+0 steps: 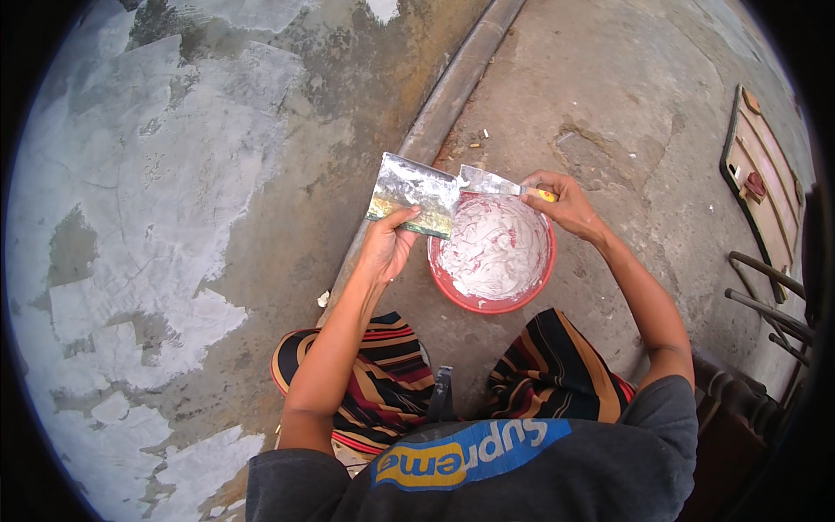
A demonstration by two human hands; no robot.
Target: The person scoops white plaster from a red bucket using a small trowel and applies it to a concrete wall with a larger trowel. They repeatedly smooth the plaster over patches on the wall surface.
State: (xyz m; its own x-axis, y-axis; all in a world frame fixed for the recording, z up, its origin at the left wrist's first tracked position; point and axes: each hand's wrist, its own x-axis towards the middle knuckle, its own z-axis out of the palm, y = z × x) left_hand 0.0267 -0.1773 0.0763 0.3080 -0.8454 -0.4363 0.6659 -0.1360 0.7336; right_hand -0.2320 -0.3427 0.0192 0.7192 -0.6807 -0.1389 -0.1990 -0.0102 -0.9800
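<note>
My left hand (391, 239) grips a flat metal plate (413, 187) smeared with white paste, with the thumb lying on its face. My right hand (561, 204) is closed on a putty knife (496, 181) with a yellow handle, its wide blade held near the plate's upper right corner with some white paste on it. Below both tools sits a red round tub (491, 300) holding a thick white paste (487, 248) with reddish streaks.
A wall (148, 157) with patchy white coating fills the left, with a pipe (457, 78) along its foot. A wooden board (757, 183) and metal legs (765, 304) stand at the right of the concrete floor (600, 104). My bent legs (548, 365) are below the tub.
</note>
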